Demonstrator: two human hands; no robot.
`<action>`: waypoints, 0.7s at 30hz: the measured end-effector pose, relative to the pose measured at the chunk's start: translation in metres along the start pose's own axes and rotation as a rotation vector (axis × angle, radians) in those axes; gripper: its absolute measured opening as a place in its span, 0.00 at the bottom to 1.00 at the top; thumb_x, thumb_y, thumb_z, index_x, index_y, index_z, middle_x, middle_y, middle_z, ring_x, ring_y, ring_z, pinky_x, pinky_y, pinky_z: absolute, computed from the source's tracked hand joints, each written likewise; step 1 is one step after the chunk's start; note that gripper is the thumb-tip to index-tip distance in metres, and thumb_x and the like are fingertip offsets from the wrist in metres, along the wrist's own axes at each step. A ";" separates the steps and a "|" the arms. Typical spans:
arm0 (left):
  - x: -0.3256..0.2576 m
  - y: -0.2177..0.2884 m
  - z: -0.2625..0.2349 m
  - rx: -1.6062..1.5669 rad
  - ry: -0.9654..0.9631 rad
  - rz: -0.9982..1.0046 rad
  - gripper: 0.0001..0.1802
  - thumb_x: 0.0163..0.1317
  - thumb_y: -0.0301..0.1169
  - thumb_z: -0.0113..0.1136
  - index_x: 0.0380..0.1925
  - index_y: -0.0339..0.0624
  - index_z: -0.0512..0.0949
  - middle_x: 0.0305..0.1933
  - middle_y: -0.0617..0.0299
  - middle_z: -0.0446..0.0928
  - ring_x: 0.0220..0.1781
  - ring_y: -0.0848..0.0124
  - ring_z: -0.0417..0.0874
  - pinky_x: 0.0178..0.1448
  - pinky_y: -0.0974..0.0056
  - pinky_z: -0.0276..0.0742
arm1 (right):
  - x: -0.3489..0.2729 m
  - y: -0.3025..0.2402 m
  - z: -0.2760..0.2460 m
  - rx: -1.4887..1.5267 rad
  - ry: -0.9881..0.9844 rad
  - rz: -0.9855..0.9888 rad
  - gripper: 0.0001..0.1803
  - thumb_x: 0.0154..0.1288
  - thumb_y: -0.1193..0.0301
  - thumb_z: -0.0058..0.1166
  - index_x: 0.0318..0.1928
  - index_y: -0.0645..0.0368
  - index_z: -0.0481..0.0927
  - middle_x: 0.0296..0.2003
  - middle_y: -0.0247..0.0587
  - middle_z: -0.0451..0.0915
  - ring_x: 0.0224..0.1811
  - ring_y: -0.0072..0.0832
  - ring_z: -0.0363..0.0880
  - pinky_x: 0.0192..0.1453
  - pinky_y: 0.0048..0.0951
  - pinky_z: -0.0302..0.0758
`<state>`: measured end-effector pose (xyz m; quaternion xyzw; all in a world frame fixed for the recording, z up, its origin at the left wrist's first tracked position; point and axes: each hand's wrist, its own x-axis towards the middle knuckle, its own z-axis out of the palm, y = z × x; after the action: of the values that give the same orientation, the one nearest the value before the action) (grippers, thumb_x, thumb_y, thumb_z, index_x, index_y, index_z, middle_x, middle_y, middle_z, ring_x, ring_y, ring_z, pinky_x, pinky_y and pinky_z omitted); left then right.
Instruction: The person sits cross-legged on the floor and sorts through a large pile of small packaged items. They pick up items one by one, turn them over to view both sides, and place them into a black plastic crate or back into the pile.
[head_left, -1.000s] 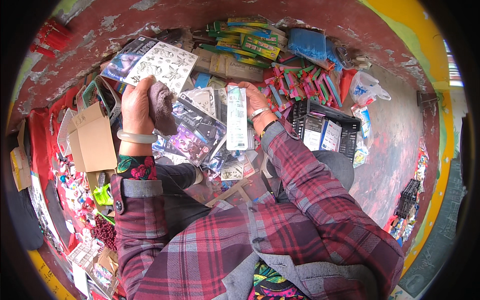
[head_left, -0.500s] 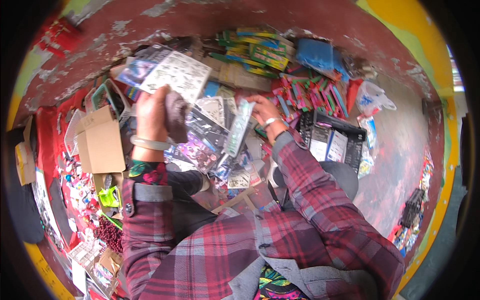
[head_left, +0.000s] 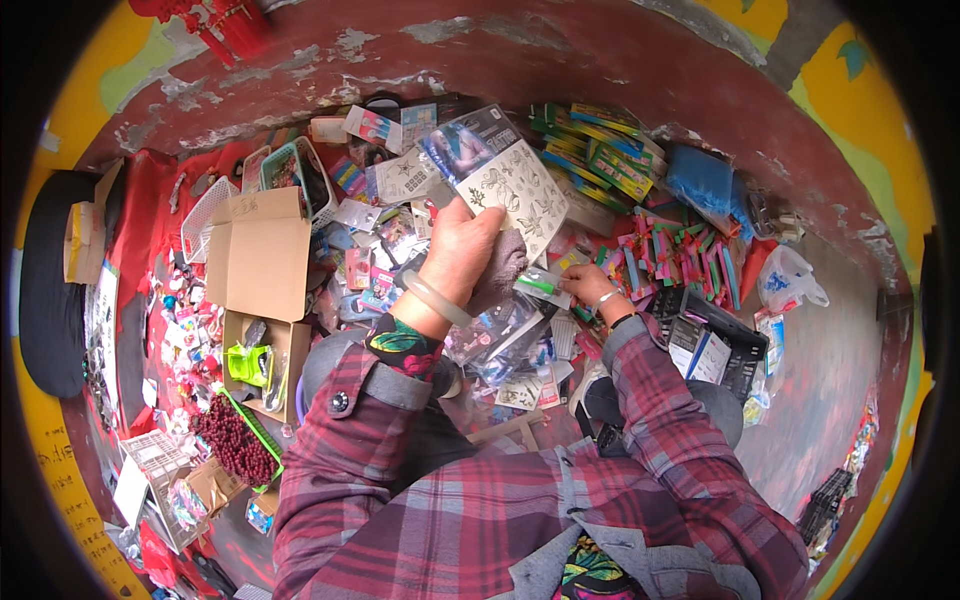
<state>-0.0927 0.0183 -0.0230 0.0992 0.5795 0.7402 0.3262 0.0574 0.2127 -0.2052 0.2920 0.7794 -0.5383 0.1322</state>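
My left hand [head_left: 458, 255] is closed on a few temporary tattoo sheets [head_left: 515, 200], white with dark flower and butterfly designs. A glossy blue-purple pack [head_left: 460, 150] sticks out behind them. Bunched in the same hand is a grey-brown cloth [head_left: 502, 268]. Just to the right, my right hand [head_left: 592, 288] pinches the end of a small clear packet [head_left: 541, 284] with something green in it. The packet's left end is close to the cloth; whether they touch I cannot tell. Below both hands lie piled plastic-wrapped packs [head_left: 500, 335].
An open cardboard box [head_left: 258, 255] and a basket [head_left: 300, 175] stand left. Dark red beads [head_left: 235, 440] fill a green tray. Yellow-green boxes [head_left: 615, 165], colourful small items [head_left: 690, 250] and a black crate [head_left: 735, 335] lie right. A peeling red wall [head_left: 500, 50] curves behind.
The view has shifted, so the goods sit farther right. My hands are closer together, with the packet now beside the cloth and lying flatter than before. Both hands keep their hold.
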 end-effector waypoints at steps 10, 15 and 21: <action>0.005 0.056 -0.042 -0.129 0.222 0.286 0.07 0.56 0.27 0.53 0.32 0.33 0.75 0.26 0.60 0.76 0.24 0.72 0.76 0.31 0.69 0.73 | 0.006 -0.020 0.012 0.187 0.026 0.056 0.13 0.54 0.75 0.48 0.42 0.62 0.77 0.23 0.36 0.77 0.16 0.19 0.73 0.18 0.22 0.70; 0.019 0.067 -0.077 -0.290 0.339 0.331 0.06 0.58 0.26 0.53 0.31 0.34 0.72 0.26 0.58 0.75 0.27 0.68 0.78 0.34 0.67 0.75 | 0.018 -0.065 0.055 0.211 0.101 -0.031 0.17 0.50 0.79 0.46 0.42 0.63 0.79 0.26 0.42 0.79 0.16 0.24 0.75 0.20 0.24 0.73; 0.030 0.060 -0.085 -0.253 0.328 0.203 0.07 0.58 0.26 0.53 0.35 0.33 0.72 0.29 0.58 0.76 0.30 0.67 0.78 0.36 0.66 0.76 | 0.052 -0.144 0.123 0.772 -0.156 -0.105 0.28 0.58 0.71 0.49 0.60 0.58 0.62 0.38 0.50 0.77 0.30 0.28 0.79 0.28 0.28 0.76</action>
<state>-0.1824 -0.0385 -0.0012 -0.0063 0.5145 0.8422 0.1613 -0.0831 0.0800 -0.1701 0.2381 0.5212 -0.8184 0.0438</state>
